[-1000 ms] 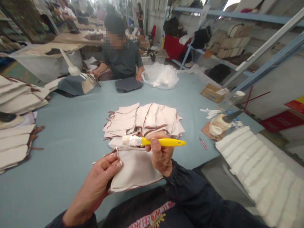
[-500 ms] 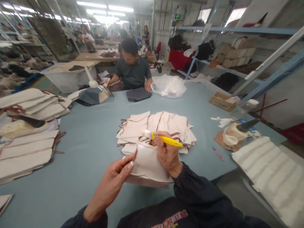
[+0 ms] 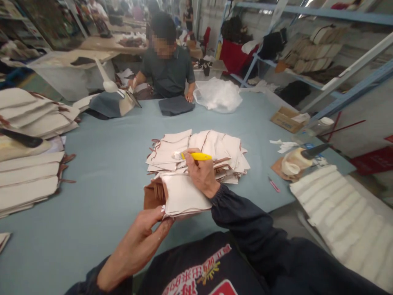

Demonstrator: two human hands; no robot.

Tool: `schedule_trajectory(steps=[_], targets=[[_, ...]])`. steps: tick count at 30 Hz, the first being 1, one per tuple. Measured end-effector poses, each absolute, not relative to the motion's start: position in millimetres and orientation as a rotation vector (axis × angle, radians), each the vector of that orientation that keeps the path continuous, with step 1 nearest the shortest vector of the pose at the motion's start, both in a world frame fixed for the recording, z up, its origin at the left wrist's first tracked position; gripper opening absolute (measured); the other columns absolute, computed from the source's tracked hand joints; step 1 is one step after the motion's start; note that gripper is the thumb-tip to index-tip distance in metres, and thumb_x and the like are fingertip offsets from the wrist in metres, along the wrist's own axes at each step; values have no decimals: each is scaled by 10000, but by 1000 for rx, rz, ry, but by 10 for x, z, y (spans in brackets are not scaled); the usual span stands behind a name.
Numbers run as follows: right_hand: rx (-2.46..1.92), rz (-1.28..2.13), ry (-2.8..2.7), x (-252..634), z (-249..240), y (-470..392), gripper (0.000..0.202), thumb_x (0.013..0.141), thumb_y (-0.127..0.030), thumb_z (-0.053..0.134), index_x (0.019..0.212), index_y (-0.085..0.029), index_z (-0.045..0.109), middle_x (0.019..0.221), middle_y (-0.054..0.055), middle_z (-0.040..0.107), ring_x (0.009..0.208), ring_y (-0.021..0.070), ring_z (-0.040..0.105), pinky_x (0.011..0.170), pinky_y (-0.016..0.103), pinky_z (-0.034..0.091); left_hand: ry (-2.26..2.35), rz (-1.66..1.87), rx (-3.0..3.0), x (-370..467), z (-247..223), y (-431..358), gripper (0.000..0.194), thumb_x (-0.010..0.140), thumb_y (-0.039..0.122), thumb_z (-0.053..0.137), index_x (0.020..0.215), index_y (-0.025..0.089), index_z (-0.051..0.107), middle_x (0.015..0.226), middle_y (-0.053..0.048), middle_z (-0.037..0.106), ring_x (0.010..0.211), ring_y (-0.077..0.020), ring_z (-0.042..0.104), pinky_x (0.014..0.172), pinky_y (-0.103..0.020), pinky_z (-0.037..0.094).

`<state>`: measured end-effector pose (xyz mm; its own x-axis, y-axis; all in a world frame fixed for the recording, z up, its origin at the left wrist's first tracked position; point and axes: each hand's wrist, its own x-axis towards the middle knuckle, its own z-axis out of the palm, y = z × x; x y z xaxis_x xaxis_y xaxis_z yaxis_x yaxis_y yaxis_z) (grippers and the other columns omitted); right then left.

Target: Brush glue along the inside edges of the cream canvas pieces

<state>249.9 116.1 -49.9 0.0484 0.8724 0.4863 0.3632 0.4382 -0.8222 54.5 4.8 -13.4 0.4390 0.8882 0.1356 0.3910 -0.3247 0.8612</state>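
Observation:
My right hand (image 3: 201,172) is closed round a yellow-handled brush (image 3: 198,156), whose bristles carry white paste and point left. The heel of that hand rests at the right part of a cream fabric piece with a brown inner side (image 3: 184,192). My left hand (image 3: 150,233) pinches the lower left corner of this piece, with white smears on the thumb and finger. The piece gapes at its left end, where brown folds show. Just behind it lies a stack of cream pieces with brown edges and straps (image 3: 199,143).
Cream stacks (image 3: 27,180) lie at the left. At the right are a glue pot with a dark spout (image 3: 291,164), a pink cutter (image 3: 274,184), a cardboard box (image 3: 287,120) and a pile of white strips (image 3: 337,221). Across the table a person (image 3: 167,69) handles dark pieces beside a plastic bag (image 3: 217,94).
The brush has lifted away from the piece's edge and moved up and left. The held piece has turned, so its brown opening faces left. My left hand has shifted down to its lower corner.

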Motion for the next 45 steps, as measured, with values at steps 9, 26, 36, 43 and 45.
schedule_trajectory(steps=[9,26,36,43,45], targets=[[-986,847,-1242,2795,-53,288,180,979,-327,587,877,-216,685,526,-68,530,430,89,476,448,224,460,1129,873,2125,704,-287,-42,237,949,92,488,937,195,701,793,-39,743,665,-154,662,662,-227,526],[-915,795,-1464,2974,-285,-5,229,982,-394,576,841,-265,703,591,-29,613,417,116,502,395,258,429,1112,1091,2383,896,-375,-55,299,886,-62,476,773,213,511,630,8,580,615,-142,544,618,-254,425],[-960,895,-1412,2885,-87,262,170,973,-285,580,827,-243,658,549,-77,505,427,91,444,438,237,430,1086,1027,2500,931,-423,-4,297,869,-47,457,762,208,566,628,-16,615,579,-158,534,579,-278,415],[-1018,816,-1337,2903,-139,251,231,1004,-364,551,849,-244,672,582,-57,567,425,92,458,446,242,441,1127,1031,2464,916,-504,21,258,908,-19,476,796,194,569,644,-26,620,621,-171,561,625,-282,449],[-969,806,-1443,2926,-177,239,253,1001,-383,555,830,-243,678,608,-34,617,444,103,507,470,258,472,1139,1041,2440,915,-533,27,241,911,-17,489,819,188,576,654,-22,623,626,-167,567,649,-279,462]])
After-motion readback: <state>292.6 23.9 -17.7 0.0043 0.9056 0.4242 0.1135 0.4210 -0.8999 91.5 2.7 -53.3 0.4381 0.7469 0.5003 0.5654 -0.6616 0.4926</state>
